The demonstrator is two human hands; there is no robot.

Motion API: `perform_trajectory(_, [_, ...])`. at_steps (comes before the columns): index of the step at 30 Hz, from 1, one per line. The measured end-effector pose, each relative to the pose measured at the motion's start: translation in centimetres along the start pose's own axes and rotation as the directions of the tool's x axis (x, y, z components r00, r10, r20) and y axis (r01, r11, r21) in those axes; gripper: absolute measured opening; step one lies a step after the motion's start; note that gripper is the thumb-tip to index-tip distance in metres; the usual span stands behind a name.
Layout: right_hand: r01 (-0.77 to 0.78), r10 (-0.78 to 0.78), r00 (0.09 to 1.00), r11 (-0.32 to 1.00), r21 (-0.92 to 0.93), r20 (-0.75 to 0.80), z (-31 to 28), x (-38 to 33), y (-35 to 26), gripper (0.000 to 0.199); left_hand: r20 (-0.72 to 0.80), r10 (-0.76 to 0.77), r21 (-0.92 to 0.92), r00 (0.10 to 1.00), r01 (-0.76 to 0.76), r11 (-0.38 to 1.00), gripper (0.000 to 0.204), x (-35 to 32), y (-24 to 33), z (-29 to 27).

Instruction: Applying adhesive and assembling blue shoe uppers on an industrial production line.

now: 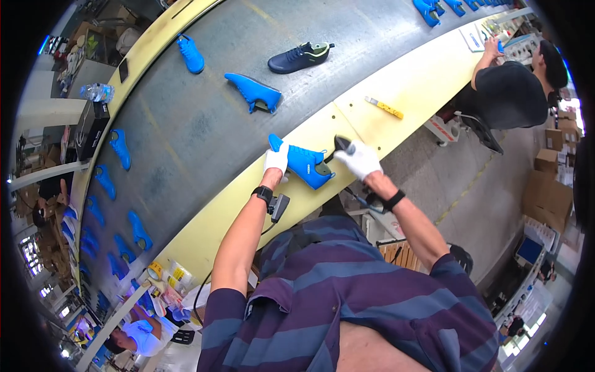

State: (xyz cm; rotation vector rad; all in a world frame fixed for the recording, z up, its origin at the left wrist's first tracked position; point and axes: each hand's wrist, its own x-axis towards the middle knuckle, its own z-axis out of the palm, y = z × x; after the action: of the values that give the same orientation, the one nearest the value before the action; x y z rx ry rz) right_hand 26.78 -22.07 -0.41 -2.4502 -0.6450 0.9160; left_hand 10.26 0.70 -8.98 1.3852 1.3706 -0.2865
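A blue sneaker (305, 166) is tilted over the pale yellow table edge, its toe pointing up and left and its opening to the right. My left hand (276, 160), in a white glove, grips it near the toe. Beside the shoe's heel, my gloved right hand (361, 160) is closed round a small black object (341, 143) with a rounded end. What kind of object that is, I cannot make out. On the grey belt (204, 118) ahead lie another blue sneaker (255, 92) on its side and a black sneaker (300, 58).
A yellow box cutter (384, 108) lies on the yellow ledge (434, 80) to the right. More blue sneakers (119, 149) line the belt at the left. A co-worker in black (511, 93) sits at the far right. Cardboard boxes (545, 198) stand on the floor.
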Motion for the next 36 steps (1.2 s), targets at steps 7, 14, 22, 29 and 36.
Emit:
perform_trajectory(7, [-0.051,0.037,0.993,0.990,-0.132,-0.108,-2.5,9.6,0.1,0.061,0.189,-0.131,-0.178,0.973,0.166,0.970,0.104,-3.2,-1.5,6.0])
perform_trajectory(14, [0.408,-0.437,0.807,0.899,-0.160,-0.397,-0.8,1.7,-1.1,0.023,0.279,-0.089,-0.351,0.956,0.187,0.917,0.103,-3.2,-3.4,5.6])
perform_trajectory(22, [0.020,-0.143,0.968,0.863,0.504,0.206,7.0,0.9,3.3,0.032,0.490,0.047,-0.577,0.871,0.284,0.766,0.097,-4.9,-1.9,3.7])
perform_trajectory(29, [-0.076,-0.145,0.953,0.732,0.677,0.264,2.2,-3.0,-5.1,0.034,0.646,0.010,-0.537,0.763,0.444,0.717,0.078,-10.0,2.6,-2.1])
perform_trajectory(36, [-0.018,-0.142,0.957,0.844,0.536,0.255,-0.6,-5.9,-9.3,0.060,0.483,0.047,-0.649,0.874,0.322,0.689,0.085,-14.0,3.5,-3.4])
